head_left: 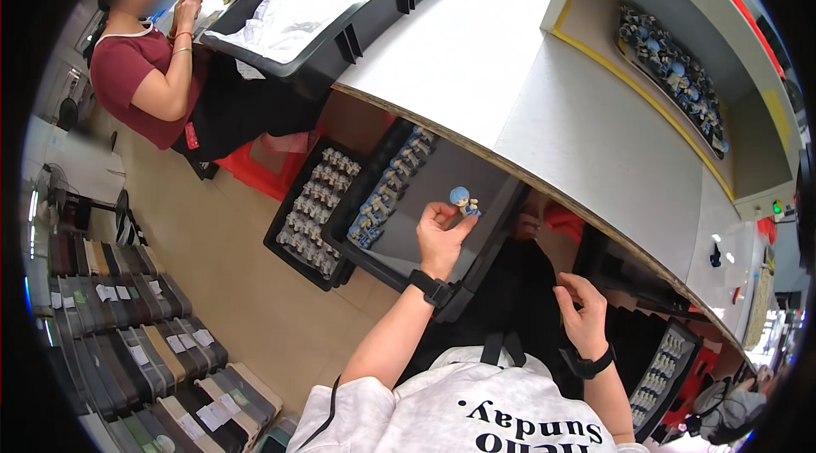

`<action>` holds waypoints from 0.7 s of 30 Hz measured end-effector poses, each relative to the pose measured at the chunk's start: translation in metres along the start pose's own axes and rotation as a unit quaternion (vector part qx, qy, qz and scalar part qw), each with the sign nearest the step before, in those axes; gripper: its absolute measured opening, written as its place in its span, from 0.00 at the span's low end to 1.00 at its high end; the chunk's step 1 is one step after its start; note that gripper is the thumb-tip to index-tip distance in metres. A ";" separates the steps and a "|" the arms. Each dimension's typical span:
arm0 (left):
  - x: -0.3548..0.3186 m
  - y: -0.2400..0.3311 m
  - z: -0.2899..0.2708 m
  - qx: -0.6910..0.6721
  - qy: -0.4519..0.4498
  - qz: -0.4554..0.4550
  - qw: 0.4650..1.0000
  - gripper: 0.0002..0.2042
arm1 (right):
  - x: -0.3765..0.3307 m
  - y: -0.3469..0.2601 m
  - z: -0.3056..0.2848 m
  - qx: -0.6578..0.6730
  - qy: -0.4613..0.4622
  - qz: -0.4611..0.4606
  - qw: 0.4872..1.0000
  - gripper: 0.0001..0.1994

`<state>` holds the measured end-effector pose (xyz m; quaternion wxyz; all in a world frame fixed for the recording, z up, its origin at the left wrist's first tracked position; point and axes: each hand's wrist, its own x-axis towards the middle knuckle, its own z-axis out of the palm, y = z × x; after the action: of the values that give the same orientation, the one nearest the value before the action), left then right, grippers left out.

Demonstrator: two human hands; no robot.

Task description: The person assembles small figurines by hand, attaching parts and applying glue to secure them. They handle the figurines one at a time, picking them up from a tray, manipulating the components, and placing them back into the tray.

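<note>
My left hand (440,239) is raised over a black tray (442,270) under the table and pinches a small figurine with a blue head (463,200) between thumb and fingertips. The tray holds a row of similar blue figurines (387,188) along its far left side. My right hand (583,314) hovers lower right above my dark lap, fingers loosely curled and apart, with nothing visible in it. Both wrists wear black bands.
A second black tray of grey figurines (313,208) sits on the floor to the left. The white table (527,70) curves overhead, with a sheet-lined tray (340,11) and a shelf of blue figurines (671,70). A person in a red top (140,70) sits far left. Stacked boxes (144,342) line the floor.
</note>
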<state>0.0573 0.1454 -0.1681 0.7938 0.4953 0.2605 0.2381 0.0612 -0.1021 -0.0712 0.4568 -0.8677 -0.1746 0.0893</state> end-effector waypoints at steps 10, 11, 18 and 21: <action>0.004 0.002 -0.004 -0.096 -0.008 -0.070 0.993 0.16 | 0.005 0.004 0.001 -0.009 -0.016 0.018 1.000 0.11; 0.005 0.002 -0.004 -0.096 -0.009 -0.071 0.993 0.16 | 0.005 0.005 0.001 -0.008 -0.018 0.020 1.000 0.11; 0.006 0.004 -0.002 -0.106 -0.021 -0.071 0.992 0.16 | 0.006 0.007 0.003 -0.002 -0.023 0.024 0.999 0.12; 0.006 0.001 -0.003 -0.105 -0.026 -0.063 0.992 0.16 | 0.006 0.009 0.004 -0.001 -0.024 0.020 1.000 0.12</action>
<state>0.0596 0.1517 -0.1695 0.8613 0.3981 0.2438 0.2008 0.0676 -0.1012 -0.0806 0.4495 -0.8693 -0.1679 0.1187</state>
